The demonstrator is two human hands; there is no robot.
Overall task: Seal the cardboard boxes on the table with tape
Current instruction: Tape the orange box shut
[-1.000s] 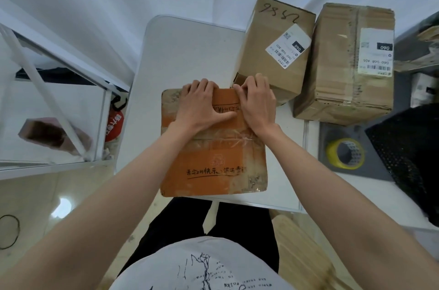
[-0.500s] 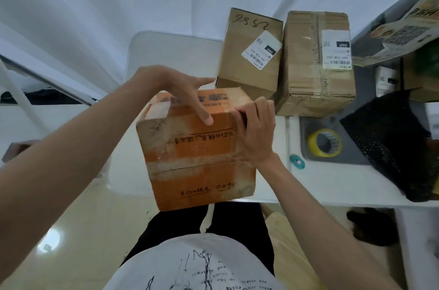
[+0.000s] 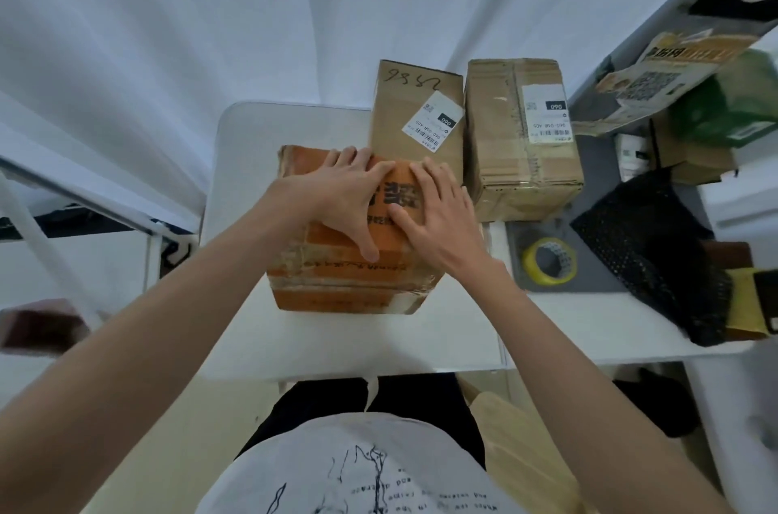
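An orange cardboard box [image 3: 337, 286] stands on the white table [image 3: 358, 336] in front of me. My left hand [image 3: 345, 193] lies flat on its top with fingers spread. My right hand [image 3: 438, 214] presses beside it, also flat on the top. Behind the orange box stand two brown cardboard boxes with white labels, one [image 3: 416, 113] in the middle and one [image 3: 522, 134] to its right. A roll of yellow tape [image 3: 549, 261] lies on a grey mat right of the boxes.
A black mesh bag [image 3: 656, 252] lies at the right on the table. Cartons and a green package [image 3: 732, 109] crowd the far right shelf. A white curtain hangs behind the table. A white frame [image 3: 63, 193] stands at the left.
The orange box was lifted and turned over half a second ago; it now rests on the table on another face, with both hands flat on its top.
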